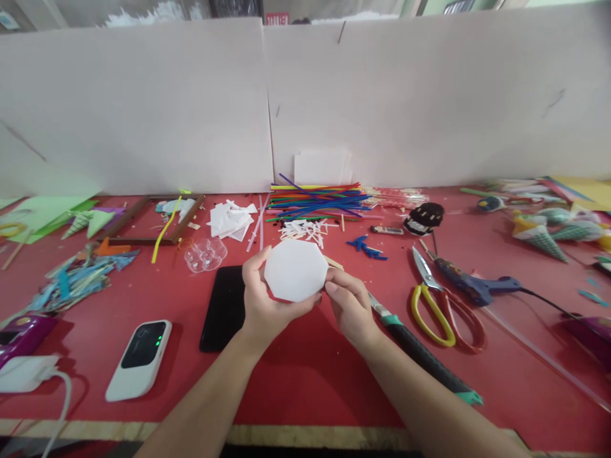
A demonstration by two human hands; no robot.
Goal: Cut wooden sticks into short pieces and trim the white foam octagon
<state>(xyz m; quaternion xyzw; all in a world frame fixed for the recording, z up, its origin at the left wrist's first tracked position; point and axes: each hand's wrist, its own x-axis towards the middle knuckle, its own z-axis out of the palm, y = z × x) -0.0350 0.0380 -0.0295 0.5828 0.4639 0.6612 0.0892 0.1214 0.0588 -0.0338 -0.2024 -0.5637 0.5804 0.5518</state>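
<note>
Held near the middle of the frame, over the red bench: a white octagon, facing the camera. Pinched in the left hand, with thumb along the lower edge and fingers at the left edge. Met at the right edge by the curled right hand; impossible to tell from this angle whether pinched by that grip too, or merely touched.

Likely to bend or crease if squeezed hard from opposite edges, looking thin. Liable to slip if loosened on the left side, with the right-hand hold uncertain. If dropped, apt to land against the black phone, left of centre, or among the white strips just beyond, and easy to overlook there, white on white.

Worth watching at the right of the frame: a tool with a black-and-teal handle, lying beside the right forearm, easily knocked by a sideways sweep. Beyond that, scissors and a glue gun, possibly dragged if snagged by the cord; impossible to tell whether hot.
</note>
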